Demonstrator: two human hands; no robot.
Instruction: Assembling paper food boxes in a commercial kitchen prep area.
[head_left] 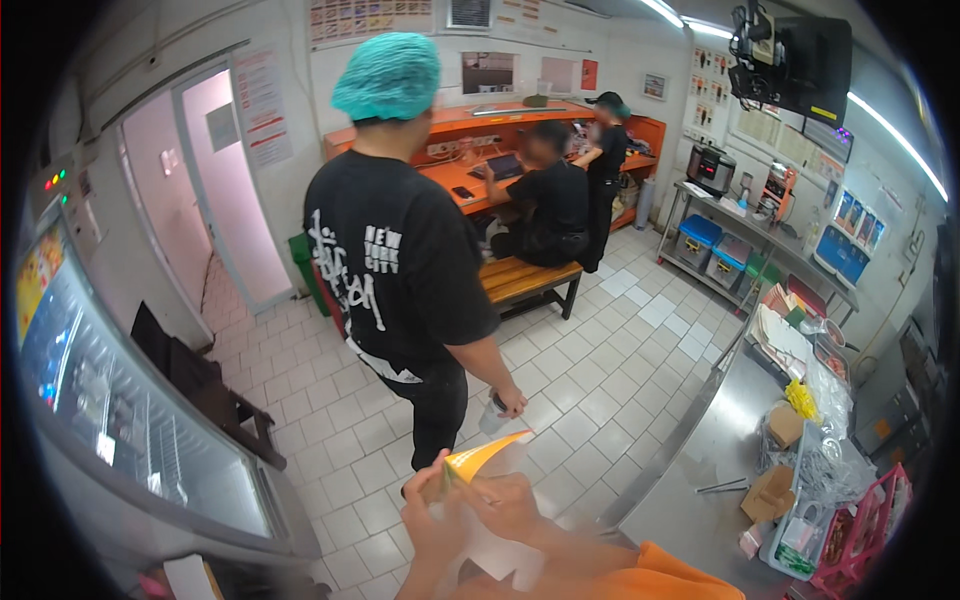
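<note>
At the bottom centre of the frame, the left hand (pixel 432 505) and the right hand (pixel 508 500) are close together, both pinching an orange paper sleeve (pixel 480 455), perhaps a folded wrapper; the view is blurred there. To open it well, I think the fingers should pull the two layers apart gently, near the edge.

Counted from large to small: three people, one steel counter (pixel 700 460), one wooden bench (pixel 520 280), two blue bins (pixel 712 250), one sleeve.
</note>
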